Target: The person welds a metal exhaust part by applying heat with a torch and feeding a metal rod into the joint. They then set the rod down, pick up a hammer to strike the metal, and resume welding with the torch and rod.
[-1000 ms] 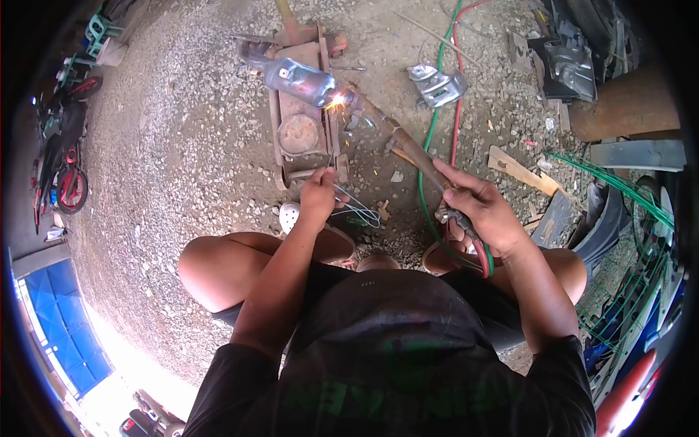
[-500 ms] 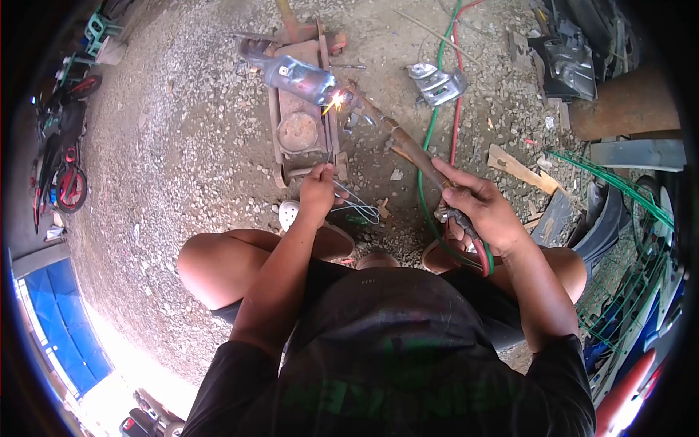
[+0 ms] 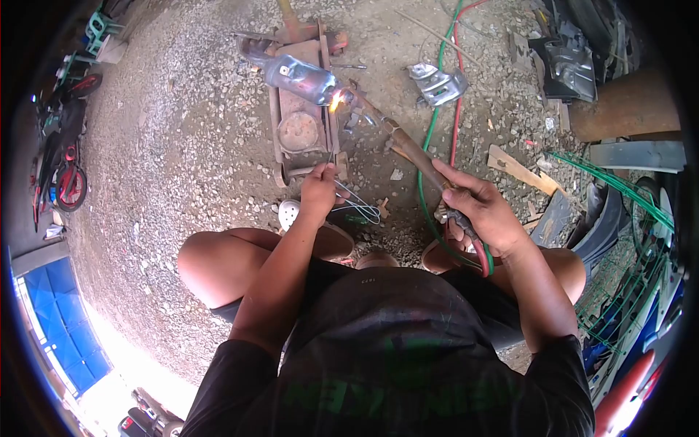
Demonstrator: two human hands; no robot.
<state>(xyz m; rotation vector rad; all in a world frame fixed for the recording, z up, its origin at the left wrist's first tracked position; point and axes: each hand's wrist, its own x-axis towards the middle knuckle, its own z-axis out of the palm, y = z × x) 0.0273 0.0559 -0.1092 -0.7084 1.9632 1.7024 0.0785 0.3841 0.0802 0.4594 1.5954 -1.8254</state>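
My right hand [image 3: 486,213] is wrapped round a gas welding torch [image 3: 413,149], whose tip points up and left. An orange flame [image 3: 337,100] burns at the right end of a metal canister like an exhaust muffler [image 3: 302,79]. This canister lies across a rusty trolley jack [image 3: 325,135]. My left hand [image 3: 319,194], closed below the jack's near end, pinches a thin filler wire [image 3: 333,156] that reaches up toward the flame. The wire's looped tail [image 3: 364,211] hangs out to the right of that hand. Glare hides the exact joint.
Green [image 3: 441,54] and red [image 3: 456,87] hoses run over the gravel. A bent metal shield [image 3: 438,84] lies across them. Scrap wood [image 3: 520,169] and green wire mesh [image 3: 619,291] are at right. A motorcycle [image 3: 67,146] stands far left.
The bright sparks at the canister's end have shrunk to a softer orange flame, and the wire's glowing tip no longer shows. Both hands stay almost where they were.
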